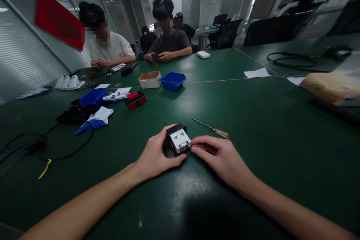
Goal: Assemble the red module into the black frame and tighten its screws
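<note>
A small black box-shaped device [180, 140] with a pale grey face, two square openings and a metal piece at its near edge is tilted up from the green table. My left hand [156, 156] wraps around its left side, the thumb along the near edge. At its right near corner my right hand [218, 155] has thumb and forefinger pinched together; whatever small part lies between those tips is too small to make out. Just beyond my right hand lies a screwdriver [216, 131] with a clear and red handle, its shaft pointing away to the left.
Farther off stand a blue bin [173, 81], a cardboard box [150, 80] and a red-and-black block [135, 100]. Gloves [97, 119], another blue bin [94, 96] and black cables [70, 153] are at left. Two people sit across the green table [267, 150]. A printed bag [332, 86] lies at right.
</note>
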A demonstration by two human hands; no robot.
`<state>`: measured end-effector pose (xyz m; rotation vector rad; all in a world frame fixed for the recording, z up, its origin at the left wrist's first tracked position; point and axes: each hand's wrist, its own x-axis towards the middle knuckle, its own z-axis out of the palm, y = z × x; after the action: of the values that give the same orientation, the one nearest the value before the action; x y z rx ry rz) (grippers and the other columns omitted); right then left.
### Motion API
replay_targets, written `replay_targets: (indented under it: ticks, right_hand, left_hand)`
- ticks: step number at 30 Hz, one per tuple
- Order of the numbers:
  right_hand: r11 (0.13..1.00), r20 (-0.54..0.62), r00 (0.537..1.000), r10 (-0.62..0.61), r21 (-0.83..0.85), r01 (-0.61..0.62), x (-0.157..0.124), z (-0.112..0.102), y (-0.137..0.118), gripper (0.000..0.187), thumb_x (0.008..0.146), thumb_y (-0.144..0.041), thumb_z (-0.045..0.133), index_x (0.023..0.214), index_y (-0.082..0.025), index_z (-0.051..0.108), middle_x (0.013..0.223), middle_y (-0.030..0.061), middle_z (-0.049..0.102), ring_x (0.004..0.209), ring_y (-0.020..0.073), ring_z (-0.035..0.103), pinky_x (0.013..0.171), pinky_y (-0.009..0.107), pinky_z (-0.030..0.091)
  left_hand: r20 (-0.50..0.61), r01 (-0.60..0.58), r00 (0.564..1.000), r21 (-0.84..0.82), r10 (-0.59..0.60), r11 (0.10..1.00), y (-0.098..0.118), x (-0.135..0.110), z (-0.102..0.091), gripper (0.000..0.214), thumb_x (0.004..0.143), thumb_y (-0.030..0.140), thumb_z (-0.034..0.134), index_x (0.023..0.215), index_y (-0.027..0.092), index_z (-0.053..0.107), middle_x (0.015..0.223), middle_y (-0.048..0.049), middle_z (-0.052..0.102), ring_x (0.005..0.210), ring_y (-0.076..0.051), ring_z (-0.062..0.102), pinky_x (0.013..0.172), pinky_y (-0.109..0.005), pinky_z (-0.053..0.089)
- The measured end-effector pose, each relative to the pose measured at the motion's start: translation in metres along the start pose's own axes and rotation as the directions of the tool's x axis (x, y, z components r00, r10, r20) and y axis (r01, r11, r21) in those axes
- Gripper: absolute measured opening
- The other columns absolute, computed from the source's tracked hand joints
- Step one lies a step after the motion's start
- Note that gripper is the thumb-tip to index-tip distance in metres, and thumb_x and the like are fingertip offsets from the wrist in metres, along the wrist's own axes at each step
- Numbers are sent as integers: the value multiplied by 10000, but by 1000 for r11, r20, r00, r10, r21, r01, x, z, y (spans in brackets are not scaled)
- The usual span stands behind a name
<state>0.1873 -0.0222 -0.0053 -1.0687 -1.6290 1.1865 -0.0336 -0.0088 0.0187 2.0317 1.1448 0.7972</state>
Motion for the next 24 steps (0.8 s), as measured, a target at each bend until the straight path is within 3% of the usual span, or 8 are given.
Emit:
replay_targets:
  ticks: [5, 9, 16, 21, 24]
  right_hand:
    - [992, -12, 996, -94, -90, 92, -1, -1, -2, 149, 897, -305, 668, 981, -234, 770, 968, 42, 772, 875, 213, 717, 811, 344, 555]
    - [974, -56, 976, -210, -102, 204, -3, 0, -7, 121, 898, -281, 681, 963, -240, 775, 950, 41, 779, 865, 210, 725, 799, 335, 565]
    - [881, -62, 886, -460, -157, 447, -11, 2, -16, 123, 934, -251, 649, 980, -225, 760, 904, 57, 765, 810, 195, 721, 724, 312, 584]
    - [895, -60, 906, -420, -196, 402, -10, 2, -14, 86, 933, -224, 657, 970, -211, 733, 897, 48, 748, 806, 177, 707, 723, 287, 564]
    - [897, -43, 909, -415, -188, 401, -9, 2, -12, 82, 934, -222, 659, 981, -205, 723, 908, 46, 746, 821, 173, 706, 744, 287, 561]
  left_hand:
    - [-23, 79, 996, -97, -81, 992, 6, -3, 6, 672, 761, 332, 788, 1352, 198, 498, 1203, -103, 697, 1080, -273, 689, 927, -397, 563]
    - [-46, 172, 980, -298, -195, 939, 10, -9, 16, 581, 788, 387, 760, 1277, 186, 519, 1184, -108, 702, 1049, -280, 695, 909, -412, 568]
    - [55, 302, 930, -675, -362, 673, 19, -22, 35, 636, 726, 603, 752, 1159, 181, 553, 1095, -92, 693, 952, -268, 678, 818, -377, 565]
    - [140, 343, 899, -815, -416, 467, 22, -20, 39, 652, 682, 506, 847, 1165, 188, 545, 1032, -56, 678, 920, -230, 679, 838, -362, 552]
    - [140, 341, 899, -818, -416, 464, 21, -19, 38, 661, 676, 461, 881, 1174, 183, 546, 1052, -58, 676, 951, -226, 679, 847, -345, 543]
